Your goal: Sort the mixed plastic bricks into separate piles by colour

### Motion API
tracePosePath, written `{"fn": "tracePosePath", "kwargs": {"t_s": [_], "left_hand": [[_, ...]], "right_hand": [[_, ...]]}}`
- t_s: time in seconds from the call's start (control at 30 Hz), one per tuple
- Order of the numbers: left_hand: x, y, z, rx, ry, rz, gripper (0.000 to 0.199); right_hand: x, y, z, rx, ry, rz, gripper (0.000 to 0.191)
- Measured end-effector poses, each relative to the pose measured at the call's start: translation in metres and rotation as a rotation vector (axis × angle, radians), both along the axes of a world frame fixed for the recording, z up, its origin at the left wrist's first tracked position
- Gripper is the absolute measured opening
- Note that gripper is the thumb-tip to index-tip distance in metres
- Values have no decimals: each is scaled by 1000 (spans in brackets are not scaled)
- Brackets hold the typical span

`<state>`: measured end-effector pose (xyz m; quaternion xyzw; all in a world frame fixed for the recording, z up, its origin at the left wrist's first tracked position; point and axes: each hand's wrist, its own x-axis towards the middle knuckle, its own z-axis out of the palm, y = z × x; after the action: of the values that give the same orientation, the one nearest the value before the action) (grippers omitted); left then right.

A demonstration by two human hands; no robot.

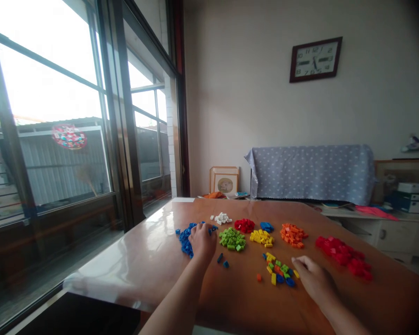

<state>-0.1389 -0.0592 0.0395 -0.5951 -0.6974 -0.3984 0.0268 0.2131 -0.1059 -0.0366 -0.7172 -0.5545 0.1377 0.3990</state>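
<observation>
My left hand (203, 241) is over the pile of blue toy bricks (185, 243), its fingers curled down and closed. Its fingertips are partly hidden, so I cannot make out what they hold. My right hand (312, 274) is at the right side of a small mixed group of bricks, thumb and fingers drawn together. A yellow brick (296, 274) shows just below its fingertips; whether it is touched I cannot tell. The mixed group has green bricks (284, 268), yellow ones and blue round pieces (289, 282). Two dark blue bricks (225, 264) lie between my hands.
On the brown table (237, 298) are sorted piles: white (222, 218), lime green (232, 239), dark red (244, 226), yellow (261, 238), orange (293, 235) and red (344, 256). A small blue stack (266, 226) and a lone orange brick (259, 278) also lie there. Windows stand left.
</observation>
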Motion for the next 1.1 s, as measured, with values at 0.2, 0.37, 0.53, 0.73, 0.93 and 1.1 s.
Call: {"fn": "tracePosePath", "kwargs": {"t_s": [0.2, 0.37, 0.53, 0.73, 0.93, 1.1], "left_hand": [[-60, 10, 9, -23, 62, 126, 24], [-71, 14, 0, -44, 49, 123, 26], [-54, 5, -6, 5, 60, 86, 27], [-10, -22, -6, 56, 149, -55, 26], [29, -53, -20, -33, 243, -292, 25], [61, -61, -29, -119, 234, -507, 21]], "right_hand": [[-6, 2, 0, 17, -23, -16, 41], [-3, 4, -3, 11, -25, -13, 40], [4, 2, -1, -21, -44, 31, 39], [4, 0, 5, -27, -76, 38, 37], [1, -1, 7, -18, -85, 27, 34], [-1, -3, 9, 4, -83, 12, 33]]}}
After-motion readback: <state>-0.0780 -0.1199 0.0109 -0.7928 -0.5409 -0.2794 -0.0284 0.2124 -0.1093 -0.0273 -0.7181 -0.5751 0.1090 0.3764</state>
